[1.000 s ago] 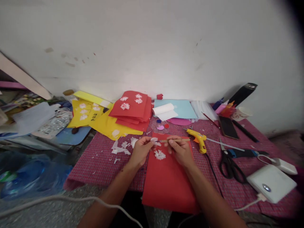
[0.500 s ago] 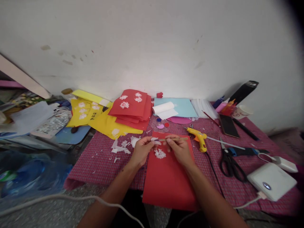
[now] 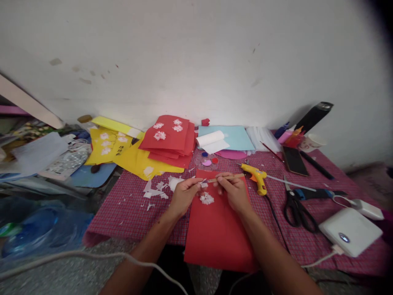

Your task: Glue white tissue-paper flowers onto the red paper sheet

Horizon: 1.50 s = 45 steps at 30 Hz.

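Note:
Over the upper part of a red paper sheet both of my hands meet. My left hand pinches a small piece of white paper between thumb and fingers. In my right hand is a thin light-wood stick, lying nearly level with its left end at the white paper. Whether that end has bristles is too small to tell. Just below my fingers, a crumpled white paper flower rests on the red sheet. Torn white paper scraps lie left of my left hand.
A yellow glue gun with its cord, black scissors and a white power bank are to the right. Behind stand a red paper stack, paint dabs and a white paper roll. A white cable crosses in front.
The stick's left end has shifted slightly against the white paper, and my fingers have turned the paper a little. The whole view has moved slightly. Both hands keep their hold.

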Each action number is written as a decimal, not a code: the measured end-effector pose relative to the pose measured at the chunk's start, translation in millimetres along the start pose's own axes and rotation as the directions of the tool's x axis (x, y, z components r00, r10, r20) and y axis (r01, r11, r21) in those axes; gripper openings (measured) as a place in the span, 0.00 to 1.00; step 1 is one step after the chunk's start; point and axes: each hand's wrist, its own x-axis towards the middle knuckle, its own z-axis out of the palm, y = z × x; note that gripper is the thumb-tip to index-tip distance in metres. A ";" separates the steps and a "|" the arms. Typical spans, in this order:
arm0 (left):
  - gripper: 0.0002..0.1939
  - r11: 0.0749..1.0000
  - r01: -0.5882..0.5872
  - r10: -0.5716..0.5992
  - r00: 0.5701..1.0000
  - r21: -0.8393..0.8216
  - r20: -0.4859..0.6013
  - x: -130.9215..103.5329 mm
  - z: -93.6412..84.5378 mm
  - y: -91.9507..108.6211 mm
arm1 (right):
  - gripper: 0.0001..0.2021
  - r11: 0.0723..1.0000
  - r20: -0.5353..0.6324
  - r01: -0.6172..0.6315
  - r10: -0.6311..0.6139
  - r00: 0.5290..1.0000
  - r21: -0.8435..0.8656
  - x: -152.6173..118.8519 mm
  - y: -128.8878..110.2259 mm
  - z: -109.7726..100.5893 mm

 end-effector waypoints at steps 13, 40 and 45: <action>0.17 0.998 -0.008 0.006 1.000 0.060 0.030 0.7 -0.4 -4.1 | 0.08 0.991 0.103 -0.086 0.076 0.992 0.102 -0.4 0.9 0.5; 0.17 0.998 0.060 -0.053 0.983 -0.036 0.178 -6.3 1.7 3.2 | 0.12 0.998 0.103 -0.036 0.042 0.994 -0.054 -1.0 -1.1 0.4; 0.16 0.995 -0.022 0.006 0.985 0.093 0.175 -7.6 3.8 5.7 | 0.17 0.994 0.141 -0.048 0.061 0.988 -0.094 -2.7 -0.8 4.3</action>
